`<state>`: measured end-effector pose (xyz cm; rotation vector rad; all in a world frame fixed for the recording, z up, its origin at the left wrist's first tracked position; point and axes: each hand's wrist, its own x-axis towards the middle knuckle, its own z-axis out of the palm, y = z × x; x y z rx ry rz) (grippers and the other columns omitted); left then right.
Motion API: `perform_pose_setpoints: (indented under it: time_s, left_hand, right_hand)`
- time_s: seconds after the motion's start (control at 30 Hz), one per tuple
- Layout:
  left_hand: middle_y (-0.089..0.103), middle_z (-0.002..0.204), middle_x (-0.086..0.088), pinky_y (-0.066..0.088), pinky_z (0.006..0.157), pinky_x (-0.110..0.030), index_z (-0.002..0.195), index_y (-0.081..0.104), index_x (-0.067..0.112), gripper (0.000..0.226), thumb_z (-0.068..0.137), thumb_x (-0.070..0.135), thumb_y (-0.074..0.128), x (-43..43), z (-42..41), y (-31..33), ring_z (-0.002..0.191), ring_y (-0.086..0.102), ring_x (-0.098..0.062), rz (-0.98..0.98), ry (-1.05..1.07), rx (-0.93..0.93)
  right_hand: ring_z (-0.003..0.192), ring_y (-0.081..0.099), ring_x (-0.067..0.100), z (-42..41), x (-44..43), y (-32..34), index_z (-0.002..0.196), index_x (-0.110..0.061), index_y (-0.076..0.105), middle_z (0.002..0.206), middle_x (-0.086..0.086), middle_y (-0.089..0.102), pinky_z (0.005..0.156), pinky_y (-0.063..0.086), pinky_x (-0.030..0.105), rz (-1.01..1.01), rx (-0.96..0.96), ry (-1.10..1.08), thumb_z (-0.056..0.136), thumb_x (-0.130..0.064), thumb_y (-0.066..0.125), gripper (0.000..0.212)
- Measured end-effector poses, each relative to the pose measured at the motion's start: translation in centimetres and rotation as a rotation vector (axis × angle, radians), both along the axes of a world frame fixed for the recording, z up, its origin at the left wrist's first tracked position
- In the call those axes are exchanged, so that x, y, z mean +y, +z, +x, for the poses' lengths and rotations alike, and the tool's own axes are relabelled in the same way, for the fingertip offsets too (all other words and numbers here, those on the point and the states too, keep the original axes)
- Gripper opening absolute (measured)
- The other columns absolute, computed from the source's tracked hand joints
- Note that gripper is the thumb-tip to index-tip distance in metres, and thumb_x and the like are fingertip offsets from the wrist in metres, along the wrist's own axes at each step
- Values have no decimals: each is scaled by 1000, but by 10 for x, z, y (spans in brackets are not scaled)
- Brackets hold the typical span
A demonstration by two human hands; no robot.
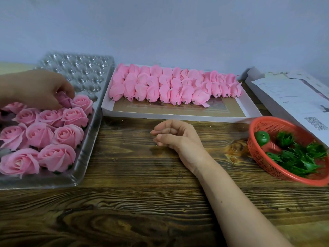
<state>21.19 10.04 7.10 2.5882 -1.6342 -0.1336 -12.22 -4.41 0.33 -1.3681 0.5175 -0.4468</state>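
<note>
My left hand (38,89) reaches over the clear plastic tray (92,125) at the left, its fingers curled round a pink rose head (64,100) among several finished pink roses (58,156). My right hand (175,135) rests on the wooden table (142,202) in the middle, fingers loosely curled and holding nothing. A white cardboard tray (178,114) behind it holds rows of pink rose heads lying on their sides (175,86). A red mesh basket (258,154) at the right holds green sepals (299,159).
The far half of the clear tray shows bare moulded cups (83,68). White printed paper sheets (293,100) lie at the back right behind the basket. A pale wall stands close behind everything.
</note>
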Motion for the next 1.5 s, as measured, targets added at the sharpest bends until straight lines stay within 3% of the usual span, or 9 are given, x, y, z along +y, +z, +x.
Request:
perform_pose_setpoints:
  time_s: [0.2, 0.43, 0.53, 0.9, 1.13, 1.5]
  left_hand:
    - [62, 55, 15, 51, 68, -37, 53, 53, 43, 54, 51, 7, 93, -3, 6, -6, 57, 60, -14, -4, -24, -78]
    - [60, 52, 16, 52, 65, -33, 52, 54, 42, 46, 49, 16, 92, -5, 15, -11, 55, 59, -8, 52, 15, -113]
    - [60, 53, 17, 44, 61, -29, 54, 55, 41, 42, 54, 21, 92, -7, 16, -11, 57, 59, -7, 62, 47, -85]
    - [58, 50, 19, 39, 61, -29, 50, 56, 37, 44, 63, 12, 89, -7, 12, -13, 57, 56, -6, 36, 62, -80]
    - [58, 52, 24, 50, 68, -32, 46, 53, 44, 50, 60, 13, 90, -6, 12, -12, 57, 57, -6, 40, 84, -78]
    - [53, 59, 28, 51, 76, -34, 54, 50, 46, 55, 60, 5, 86, -2, 5, -11, 56, 49, 5, 4, 23, -104]
  right_hand:
    - [81, 67, 17, -1, 0, 0, 92, -8, 70, 92, 10, 75, 81, 55, 33, -4, -7, 2, 79, 5, 68, 19]
    - [81, 67, 17, 0, 1, 1, 91, -10, 70, 91, 10, 75, 80, 54, 32, -5, 10, -2, 69, -8, 70, 23]
    - [80, 67, 16, 0, 1, 0, 91, -11, 71, 91, 9, 75, 80, 55, 32, -8, 12, 0, 68, -9, 70, 22]
    - [79, 67, 15, 0, 0, -1, 90, -10, 70, 91, 8, 75, 75, 54, 27, -3, 4, 4, 68, -8, 70, 22]
    - [81, 67, 17, 1, 0, -1, 90, -11, 70, 91, 9, 75, 77, 53, 30, -2, -1, 5, 68, -9, 70, 23]
    - [81, 67, 18, 0, 0, 0, 91, -9, 70, 91, 10, 75, 75, 54, 27, 4, -7, 4, 68, -8, 70, 23]
